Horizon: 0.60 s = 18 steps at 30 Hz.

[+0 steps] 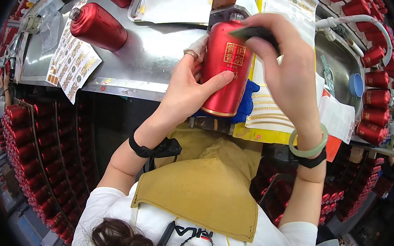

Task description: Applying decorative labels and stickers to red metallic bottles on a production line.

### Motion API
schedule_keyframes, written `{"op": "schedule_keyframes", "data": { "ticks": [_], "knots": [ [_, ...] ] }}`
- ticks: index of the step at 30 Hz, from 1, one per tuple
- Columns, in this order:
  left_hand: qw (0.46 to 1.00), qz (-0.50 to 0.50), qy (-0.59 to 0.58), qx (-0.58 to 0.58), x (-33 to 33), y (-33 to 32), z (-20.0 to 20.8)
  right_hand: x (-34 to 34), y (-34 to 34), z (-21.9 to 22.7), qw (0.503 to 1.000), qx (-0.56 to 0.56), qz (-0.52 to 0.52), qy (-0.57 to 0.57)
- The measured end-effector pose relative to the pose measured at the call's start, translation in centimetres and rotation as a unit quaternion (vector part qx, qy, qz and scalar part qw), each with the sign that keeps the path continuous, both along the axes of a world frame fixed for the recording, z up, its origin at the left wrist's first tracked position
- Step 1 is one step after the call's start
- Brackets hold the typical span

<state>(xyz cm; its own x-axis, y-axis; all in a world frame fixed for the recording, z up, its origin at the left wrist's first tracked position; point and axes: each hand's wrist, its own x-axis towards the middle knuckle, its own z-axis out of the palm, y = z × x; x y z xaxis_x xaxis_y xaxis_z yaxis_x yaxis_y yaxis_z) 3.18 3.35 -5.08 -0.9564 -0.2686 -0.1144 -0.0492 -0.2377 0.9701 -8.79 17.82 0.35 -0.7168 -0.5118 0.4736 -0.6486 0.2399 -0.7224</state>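
A shiny red bottle [223, 90] with gold lettering and a clear neck lies in front of me, its neck pointing away. My left hand [186, 84] grips it from the left side, thumb across the front and a white wrap on one finger. In my right hand [288, 65] is a thin, dark, flat scraper-like piece [254, 33], pinched between fingers and thumb. Its pointed end is over the upper part of the bottle, beside the gold characters. Whether it touches the surface I cannot tell. A blue cloth [248, 101] lies under and beside the bottle.
Another red bottle [100, 26] lies on the metal table [152, 49] at left, by a decal sheet [78, 63]. A tray [170, 3] holds gold pieces on white paper. To the right are strip sheets [268, 113], a sink [338, 55] with a blue bowl [356, 84], and several racked bottles [375, 99].
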Motion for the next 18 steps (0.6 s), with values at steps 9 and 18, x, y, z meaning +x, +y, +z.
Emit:
{"op": "schedule_keyframes", "data": {
  "ticks": [9, 18],
  "knots": [
    [0.999, -0.027, -0.009, 0.027, 0.4, -1.4, -0.2, -4.5, 0.0, -0.8, 0.941, 0.064, 0.086, 0.320],
    [0.996, 0.038, -0.025, 0.075, -0.1, -2.9, -0.4, -1.0, 1.2, -3.0, 0.959, 0.054, 0.113, 0.253]
  ]
}}
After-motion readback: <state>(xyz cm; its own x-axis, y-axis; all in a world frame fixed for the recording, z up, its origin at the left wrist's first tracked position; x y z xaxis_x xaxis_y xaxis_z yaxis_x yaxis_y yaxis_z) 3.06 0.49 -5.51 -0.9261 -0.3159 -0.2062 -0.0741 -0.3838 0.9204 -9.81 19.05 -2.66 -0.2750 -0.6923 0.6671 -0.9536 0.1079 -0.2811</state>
